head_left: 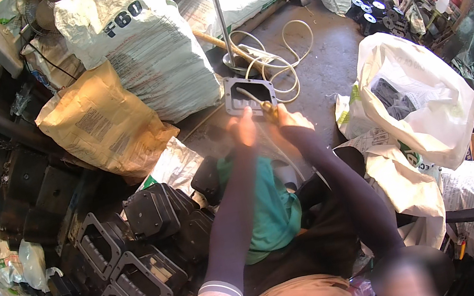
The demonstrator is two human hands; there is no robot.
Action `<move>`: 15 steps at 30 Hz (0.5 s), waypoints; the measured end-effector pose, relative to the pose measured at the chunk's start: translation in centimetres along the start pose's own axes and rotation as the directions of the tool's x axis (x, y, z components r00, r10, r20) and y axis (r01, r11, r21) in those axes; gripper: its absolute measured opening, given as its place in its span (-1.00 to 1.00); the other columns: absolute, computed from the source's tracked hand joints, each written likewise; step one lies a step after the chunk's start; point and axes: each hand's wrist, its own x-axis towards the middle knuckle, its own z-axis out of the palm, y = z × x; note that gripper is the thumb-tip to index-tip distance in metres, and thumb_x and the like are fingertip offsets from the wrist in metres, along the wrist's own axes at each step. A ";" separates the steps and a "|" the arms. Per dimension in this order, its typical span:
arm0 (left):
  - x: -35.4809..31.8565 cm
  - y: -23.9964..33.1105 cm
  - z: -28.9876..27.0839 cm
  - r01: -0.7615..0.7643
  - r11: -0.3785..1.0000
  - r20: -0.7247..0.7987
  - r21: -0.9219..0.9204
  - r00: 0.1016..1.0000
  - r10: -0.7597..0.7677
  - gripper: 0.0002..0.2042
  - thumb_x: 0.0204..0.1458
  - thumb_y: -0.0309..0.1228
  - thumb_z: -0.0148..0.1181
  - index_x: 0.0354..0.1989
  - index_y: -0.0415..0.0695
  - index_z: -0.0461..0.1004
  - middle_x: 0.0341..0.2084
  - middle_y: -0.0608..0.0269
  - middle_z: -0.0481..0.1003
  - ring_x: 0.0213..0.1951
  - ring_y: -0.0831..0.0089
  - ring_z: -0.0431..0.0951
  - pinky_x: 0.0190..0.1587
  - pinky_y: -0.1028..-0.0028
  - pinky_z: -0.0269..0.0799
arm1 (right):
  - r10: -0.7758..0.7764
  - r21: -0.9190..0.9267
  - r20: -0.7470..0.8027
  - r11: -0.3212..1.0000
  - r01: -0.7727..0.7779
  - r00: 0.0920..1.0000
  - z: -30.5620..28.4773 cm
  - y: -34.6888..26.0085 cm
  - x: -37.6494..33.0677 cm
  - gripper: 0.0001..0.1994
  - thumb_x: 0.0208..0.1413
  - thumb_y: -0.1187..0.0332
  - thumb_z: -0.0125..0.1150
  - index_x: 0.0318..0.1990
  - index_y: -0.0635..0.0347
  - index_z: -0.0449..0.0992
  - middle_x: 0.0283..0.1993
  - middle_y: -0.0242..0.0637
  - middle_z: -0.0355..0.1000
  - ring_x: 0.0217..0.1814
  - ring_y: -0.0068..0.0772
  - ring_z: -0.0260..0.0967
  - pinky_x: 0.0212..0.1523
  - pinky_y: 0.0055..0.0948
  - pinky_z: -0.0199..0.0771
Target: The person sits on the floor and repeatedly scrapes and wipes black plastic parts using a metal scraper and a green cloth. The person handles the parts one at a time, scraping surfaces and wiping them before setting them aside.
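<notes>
Held out over the floor (334, 70), beyond the knees, is a grey rectangular housing (230, 96), its open side facing up toward the wearer. The left hand (243, 129) grips its near edge, presumably to steady it, while the right hand (294, 121) is closed around a yellow-handled tool (270, 111), whose thin tip angles over the opening, a hold that seems meant to direct it inside. A cream hose (312, 39) lies looped just beyond. Similar dark housings (150, 213) are stacked at the left, apparently kept within reach.
</notes>
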 end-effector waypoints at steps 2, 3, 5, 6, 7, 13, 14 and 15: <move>-0.3 0.1 0.1 -0.042 0.998 0.012 0.048 0.999 0.041 -0.62 0.07 -0.22 0.32 -0.23 -0.40 0.54 -0.26 0.03 0.56 -0.22 0.35 0.52 -0.12 0.32 0.42 | -0.007 0.029 -0.032 1.000 0.008 0.999 -0.2 -0.2 0.6 -0.54 0.17 0.07 0.13 0.14 0.07 0.30 -0.07 0.21 0.50 0.02 0.29 0.46 0.00 0.10 0.43; -0.5 0.1 0.2 -0.062 0.997 0.020 0.043 0.998 0.061 -0.62 0.08 -0.23 0.32 -0.23 -0.40 0.53 -0.26 0.03 0.56 -0.22 0.35 0.52 -0.12 0.32 0.41 | -0.013 0.064 -0.028 0.998 0.015 1.000 -0.2 -0.3 0.7 -0.54 0.16 0.03 0.15 0.09 0.09 0.31 -0.06 0.19 0.51 0.02 0.29 0.46 0.00 0.11 0.44; -0.8 0.2 0.3 -0.052 0.998 0.026 -0.023 0.998 0.053 -0.62 0.08 -0.23 0.32 -0.22 -0.40 0.53 -0.26 0.03 0.56 -0.22 0.35 0.51 -0.11 0.33 0.41 | 0.073 0.065 -0.059 0.995 -0.069 0.996 -0.3 -0.4 1.1 -0.56 0.24 0.00 -0.05 0.10 0.11 0.32 -0.04 0.18 0.51 0.07 0.27 0.44 0.05 0.09 0.40; -0.9 0.3 0.3 -0.022 0.997 0.030 -0.079 0.999 0.025 -0.61 0.08 -0.22 0.32 -0.22 -0.40 0.52 -0.27 0.02 0.56 -0.22 0.35 0.50 -0.11 0.33 0.40 | 0.104 0.050 -0.093 0.994 -0.100 0.990 -0.4 -0.4 1.2 -0.55 0.28 -0.02 -0.15 0.10 0.12 0.33 -0.03 0.17 0.51 0.09 0.26 0.43 0.08 0.09 0.37; -1.0 0.4 0.3 0.033 0.992 0.037 -0.120 0.999 -0.028 -0.61 0.07 -0.21 0.32 -0.22 -0.40 0.52 -0.27 0.02 0.56 -0.21 0.35 0.50 -0.10 0.32 0.40 | 0.089 0.017 -0.078 0.996 -0.088 0.993 -0.4 -0.3 1.2 -0.52 0.29 -0.06 -0.16 0.13 0.11 0.33 -0.02 0.17 0.51 0.09 0.26 0.43 0.09 0.10 0.37; -1.0 0.9 0.0 -0.015 0.999 0.032 0.035 0.999 0.014 -0.59 0.07 -0.18 0.34 -0.25 -0.40 0.51 -0.28 0.02 0.55 -0.23 0.35 0.49 -0.10 0.33 0.39 | 0.076 -0.008 -0.086 0.997 -0.077 0.993 -1.0 1.7 1.2 -0.56 0.25 0.04 -0.10 0.14 0.10 0.32 -0.02 0.15 0.51 0.09 0.22 0.45 0.11 0.05 0.39; -1.0 0.9 0.0 -0.045 0.999 0.008 0.020 0.999 0.045 -0.59 0.07 -0.18 0.34 -0.27 -0.40 0.51 -0.29 0.02 0.55 -0.22 0.35 0.49 -0.09 0.33 0.39 | 0.050 -0.012 -0.050 0.999 -0.051 0.997 -1.0 2.0 1.2 -0.58 0.24 0.06 -0.08 0.14 0.08 0.33 -0.03 0.14 0.52 0.08 0.22 0.45 0.10 0.05 0.39; -0.9 0.8 0.1 -0.046 0.999 -0.018 0.027 0.999 0.046 -0.59 0.07 -0.17 0.34 -0.29 -0.40 0.51 -0.29 0.02 0.55 -0.22 0.36 0.48 -0.09 0.33 0.39 | 0.074 -0.003 -0.129 0.997 -0.075 0.989 -1.0 2.3 1.2 -0.59 0.22 0.07 -0.02 0.12 0.08 0.32 -0.07 0.15 0.52 0.04 0.23 0.47 0.05 0.07 0.41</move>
